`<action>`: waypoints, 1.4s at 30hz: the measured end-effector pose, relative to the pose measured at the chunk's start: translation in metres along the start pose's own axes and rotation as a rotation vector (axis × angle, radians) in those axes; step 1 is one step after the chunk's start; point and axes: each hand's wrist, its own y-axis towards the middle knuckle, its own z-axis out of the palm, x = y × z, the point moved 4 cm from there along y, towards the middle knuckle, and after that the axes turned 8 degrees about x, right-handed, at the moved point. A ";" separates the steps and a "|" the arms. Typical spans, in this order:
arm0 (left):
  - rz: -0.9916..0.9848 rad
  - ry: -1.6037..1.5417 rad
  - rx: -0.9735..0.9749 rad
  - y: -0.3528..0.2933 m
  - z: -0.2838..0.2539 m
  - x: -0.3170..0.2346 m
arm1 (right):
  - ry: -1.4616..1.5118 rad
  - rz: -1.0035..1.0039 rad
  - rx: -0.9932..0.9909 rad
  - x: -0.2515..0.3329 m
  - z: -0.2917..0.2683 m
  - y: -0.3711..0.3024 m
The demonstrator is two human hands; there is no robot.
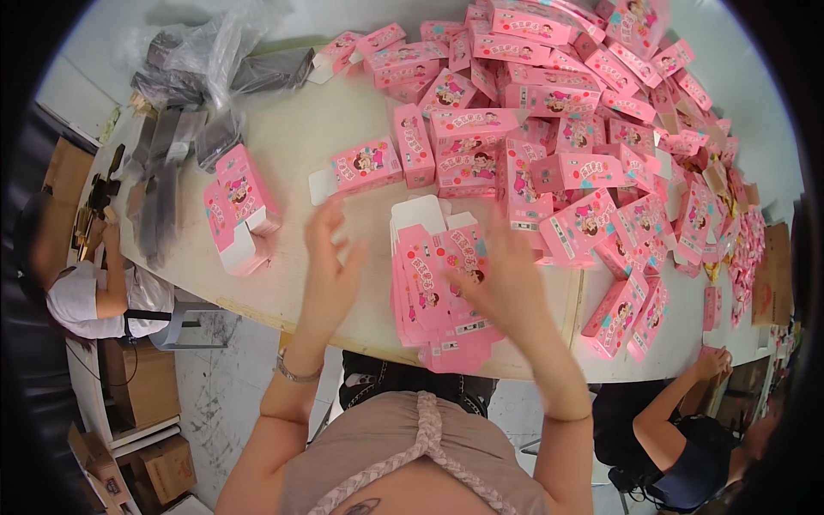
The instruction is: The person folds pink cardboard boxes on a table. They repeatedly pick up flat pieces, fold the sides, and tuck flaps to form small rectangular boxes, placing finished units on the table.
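Observation:
A stack of flat, unfolded pink cartons (421, 283) with white flaps lies at the table's front edge before me. My left hand (333, 270) is just left of the stack, a little blurred, with fingers apart and nothing in it. Over the stack's right side is my right hand (506, 283), its thumb stretched out from its fingers; contact with the top carton cannot be made out. Just beyond my left hand, a folded pink box (367, 166) lies with a white flap out. Two more pink boxes (243, 197) stand together farther left.
A large heap of folded pink boxes (549, 94) fills the table's back and right. Dark packs and clear plastic film (232, 60) lie at the back left. One person (112, 292) works at the far left, another (687, 429) at the lower right. Brown cartons (163, 468) stand below left.

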 end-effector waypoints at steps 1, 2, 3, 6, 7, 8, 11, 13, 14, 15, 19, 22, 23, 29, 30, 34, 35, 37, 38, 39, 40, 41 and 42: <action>-0.044 -0.016 0.053 -0.005 0.008 0.008 | 0.085 0.087 0.088 -0.003 0.005 0.000; -0.095 -0.030 0.107 -0.011 0.017 0.013 | 0.174 0.176 0.183 -0.004 0.010 -0.002; -0.145 -0.043 0.160 -0.014 0.025 0.015 | 0.263 0.265 0.276 -0.006 0.016 -0.005; 0.033 0.146 0.126 -0.011 0.032 -0.004 | 0.280 0.194 -0.054 -0.018 0.009 -0.007; 0.039 0.046 0.107 -0.010 0.036 -0.005 | 0.456 0.228 -0.032 -0.019 0.009 -0.011; 0.051 -0.057 0.083 -0.007 0.039 -0.006 | 0.628 0.255 -0.013 -0.013 -0.001 -0.011; -0.084 -0.597 0.173 0.004 0.055 -0.027 | 0.516 -0.116 -0.047 0.013 -0.020 -0.019; -0.157 -0.853 0.254 0.014 0.060 -0.045 | 0.371 -0.316 -0.057 0.027 -0.031 -0.024; -0.162 -0.893 0.277 0.021 0.059 -0.053 | 0.371 -0.318 -0.034 0.034 -0.043 -0.023; -0.166 -0.927 0.291 0.023 0.058 -0.058 | 0.378 -0.329 -0.011 0.038 -0.050 -0.023; -0.035 -1.024 0.415 0.019 0.058 -0.072 | 0.598 -0.295 0.032 0.038 -0.054 -0.010; 0.110 -0.861 0.423 0.017 0.052 -0.077 | 0.872 -0.145 -0.163 0.031 -0.046 0.000; 0.218 -0.536 0.357 0.017 0.053 -0.076 | 0.932 -0.179 -0.215 0.030 -0.044 0.001; 0.210 -0.290 0.355 -0.001 0.053 -0.079 | 0.660 -0.375 -0.241 0.014 -0.030 -0.004; 0.192 -0.263 0.393 0.000 0.051 -0.080 | 0.671 -0.360 -0.212 0.009 -0.027 -0.002; 0.103 -0.195 0.463 -0.001 0.048 -0.080 | 1.159 -0.243 -0.493 0.025 -0.031 0.006; 0.154 -0.140 0.438 0.000 0.046 -0.081 | 1.266 -0.216 -0.513 0.027 -0.030 0.007; 0.256 -0.031 0.390 0.000 0.044 -0.085 | 1.318 -0.184 -0.299 0.013 -0.027 0.005; 0.244 -0.097 0.367 -0.001 0.044 -0.083 | 1.323 -0.187 -0.217 0.012 -0.029 0.006; 0.232 -0.163 0.344 -0.003 0.045 -0.079 | 1.325 -0.188 -0.134 0.014 -0.032 0.007; 0.220 -0.229 0.322 -0.004 0.045 -0.076 | 1.330 -0.147 -0.106 0.019 -0.039 0.005; 0.258 -0.256 0.317 -0.005 0.046 -0.075 | 1.332 -0.102 -0.078 0.023 -0.043 0.004; 0.296 -0.284 0.312 -0.005 0.045 -0.075 | 1.321 -0.134 -0.078 0.023 -0.043 0.004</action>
